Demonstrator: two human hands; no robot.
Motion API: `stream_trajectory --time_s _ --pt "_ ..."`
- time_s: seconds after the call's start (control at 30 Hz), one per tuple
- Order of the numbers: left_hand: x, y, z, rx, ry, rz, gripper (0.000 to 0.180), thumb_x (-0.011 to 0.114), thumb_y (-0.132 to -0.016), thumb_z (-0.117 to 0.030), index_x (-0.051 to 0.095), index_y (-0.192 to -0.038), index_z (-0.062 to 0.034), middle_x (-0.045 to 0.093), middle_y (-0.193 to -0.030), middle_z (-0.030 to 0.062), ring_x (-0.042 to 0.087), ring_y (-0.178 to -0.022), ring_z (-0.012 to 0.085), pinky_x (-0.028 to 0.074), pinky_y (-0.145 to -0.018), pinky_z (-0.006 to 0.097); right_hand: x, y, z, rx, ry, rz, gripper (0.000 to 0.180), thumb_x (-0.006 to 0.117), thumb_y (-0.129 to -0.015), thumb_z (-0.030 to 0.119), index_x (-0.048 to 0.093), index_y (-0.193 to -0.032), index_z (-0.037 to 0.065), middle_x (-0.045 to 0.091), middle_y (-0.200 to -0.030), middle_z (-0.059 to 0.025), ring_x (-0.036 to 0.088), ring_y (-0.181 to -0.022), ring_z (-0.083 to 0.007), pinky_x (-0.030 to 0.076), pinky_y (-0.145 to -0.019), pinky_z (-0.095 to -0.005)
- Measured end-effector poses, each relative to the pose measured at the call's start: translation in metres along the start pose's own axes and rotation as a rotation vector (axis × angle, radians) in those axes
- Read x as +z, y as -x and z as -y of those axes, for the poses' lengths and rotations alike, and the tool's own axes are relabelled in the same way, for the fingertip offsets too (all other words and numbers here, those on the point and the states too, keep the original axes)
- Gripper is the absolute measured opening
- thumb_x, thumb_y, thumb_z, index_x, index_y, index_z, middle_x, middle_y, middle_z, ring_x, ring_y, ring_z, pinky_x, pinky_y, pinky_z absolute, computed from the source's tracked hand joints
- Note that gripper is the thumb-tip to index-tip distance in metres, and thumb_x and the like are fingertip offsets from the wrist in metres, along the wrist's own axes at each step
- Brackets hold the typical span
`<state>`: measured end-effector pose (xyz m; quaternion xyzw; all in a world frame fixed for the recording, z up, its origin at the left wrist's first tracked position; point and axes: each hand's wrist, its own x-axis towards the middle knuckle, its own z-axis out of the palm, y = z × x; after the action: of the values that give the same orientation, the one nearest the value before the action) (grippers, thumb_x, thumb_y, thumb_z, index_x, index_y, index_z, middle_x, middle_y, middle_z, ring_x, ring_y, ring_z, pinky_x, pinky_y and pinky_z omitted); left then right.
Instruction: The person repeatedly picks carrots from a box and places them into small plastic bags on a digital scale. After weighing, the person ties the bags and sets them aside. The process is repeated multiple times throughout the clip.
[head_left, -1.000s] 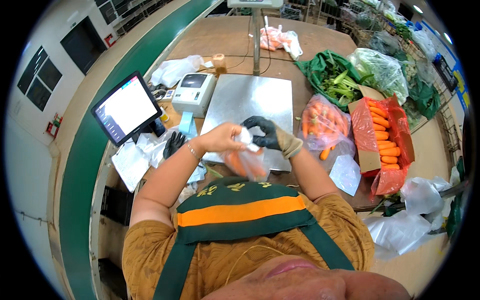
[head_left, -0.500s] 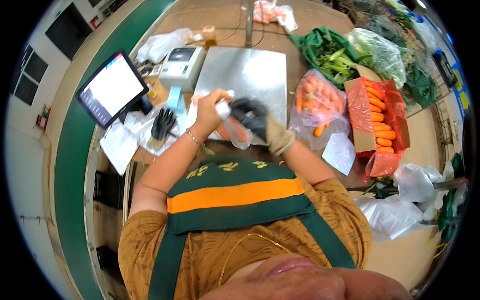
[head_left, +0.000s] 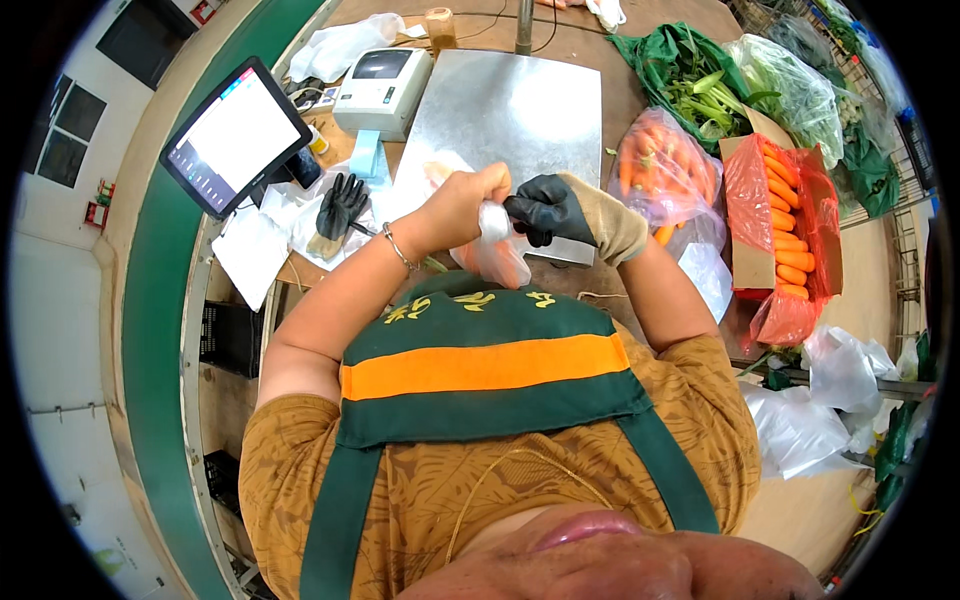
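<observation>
My bare left hand (head_left: 465, 208), near the centre of the frame, is clenched around the gathered neck of a clear plastic bag (head_left: 503, 263), which hangs just above my apron (head_left: 480, 325). My gloved right hand (head_left: 560, 213) comes up against it from the right, fingers curled in; whether they pinch some of the bag's film, I cannot tell. As far as I can judge, the filling is done: orange shapes, likely carrots, show through the plastic below my fist. The neck is bunched tight, but I see no finished knot, so the closing looks incomplete. The steel scale platform (head_left: 525, 110), in the upper middle, has its broad upper part bare, so the bag is not resting there. A pale blue slip (head_left: 366, 153) is by the label printer (head_left: 383, 90) at upper left; I can make out no label on my bag. At right, carrots remain in the open cardboard carton (head_left: 748, 235), and more fill a pinkish plastic bag (head_left: 668, 165) beside it. A spare black-and-beige glove (head_left: 341, 210) lies left of centre.
</observation>
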<state>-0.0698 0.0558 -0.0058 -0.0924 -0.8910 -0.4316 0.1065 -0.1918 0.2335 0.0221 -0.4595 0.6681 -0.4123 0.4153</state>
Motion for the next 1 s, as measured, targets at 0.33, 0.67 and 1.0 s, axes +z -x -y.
stream_trajectory --time_s 0.33,0.67,1.0 --pt "0.024 0.025 0.023 0.418 -0.459 0.029 0.012 0.061 -0.078 -0.009 0.055 -0.089 -0.0088 0.06 -0.12 0.0077 0.056 -0.103 0.0275 0.044 -0.088 0.041 -0.028 0.075 0.012 -0.405 -0.379 -0.533 0.031 0.054 -0.093 0.022 0.06 -0.074 -0.002 0.06 -0.064 -0.0098 0.056 -0.05 -0.016 0.045 -0.048 -0.0271" --pt "0.001 0.078 0.027 -0.111 -0.215 -0.431 0.008 0.065 -0.084 -0.001 0.064 -0.092 -0.0016 0.069 -0.089 0.0137 0.065 -0.079 0.0319 0.05 -0.07 0.036 -0.252 0.023 -0.087 -0.184 -0.456 -0.877 0.033 0.056 -0.095 0.027 0.06 -0.078 0.0 0.056 -0.057 -0.0072 0.053 -0.046 -0.0162 0.04 -0.042 -0.0284" --pt "0.023 0.132 0.067 -0.574 -0.032 -0.607 0.01 0.06 -0.091 -0.003 0.06 -0.1 0.0017 0.071 -0.086 0.0117 0.068 -0.081 0.015 0.053 -0.07 0.028 -0.565 -0.215 -0.121 0.007 -0.593 -1.12 0.032 0.052 -0.097 0.032 0.067 -0.101 0.003 0.071 -0.087 -0.0143 0.067 -0.066 -0.0285 0.05 -0.053 -0.0367"
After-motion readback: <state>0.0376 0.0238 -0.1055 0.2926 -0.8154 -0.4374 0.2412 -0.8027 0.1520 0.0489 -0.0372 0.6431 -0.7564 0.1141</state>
